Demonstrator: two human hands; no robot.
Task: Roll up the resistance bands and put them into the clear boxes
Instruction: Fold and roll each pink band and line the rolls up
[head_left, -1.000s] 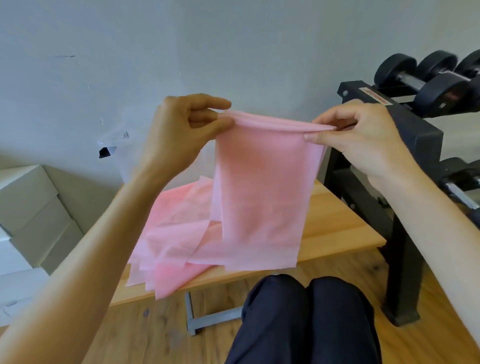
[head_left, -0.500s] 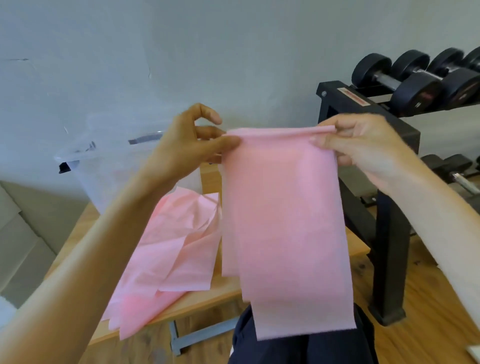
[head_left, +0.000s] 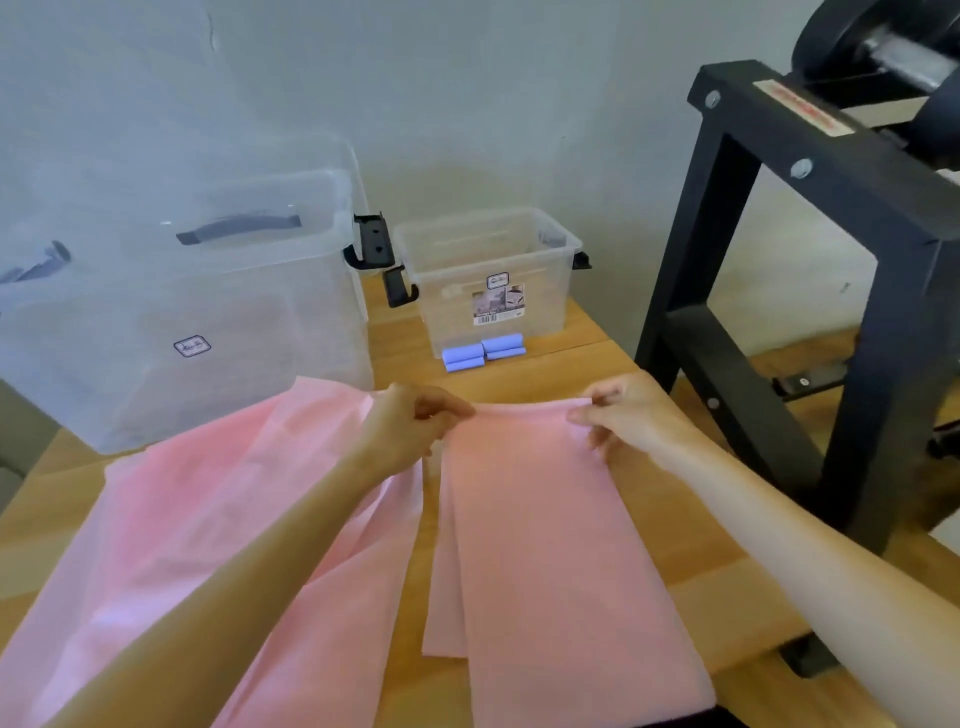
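A folded pink resistance band (head_left: 545, 545) lies flat on the wooden table (head_left: 613, 358), its near end reaching past the front edge. My left hand (head_left: 410, 426) pinches its far left corner and my right hand (head_left: 628, 413) pinches its far right corner. More loose pink bands (head_left: 208, 499) are heaped to the left, under my left forearm. A small clear box (head_left: 540, 244) stands open at the back with rolled blue bands (head_left: 483, 353) inside, seen through its front wall. A large clear box (head_left: 182, 291) stands at the back left.
A black dumbbell rack (head_left: 831, 291) stands close to the table's right side, with a dumbbell (head_left: 883, 47) on top. Black latches hang on both boxes. A grey wall runs behind the table.
My hands have brought the pink band down from chest height and laid it flat on the table. The view has tilted down, so both clear boxes now show.
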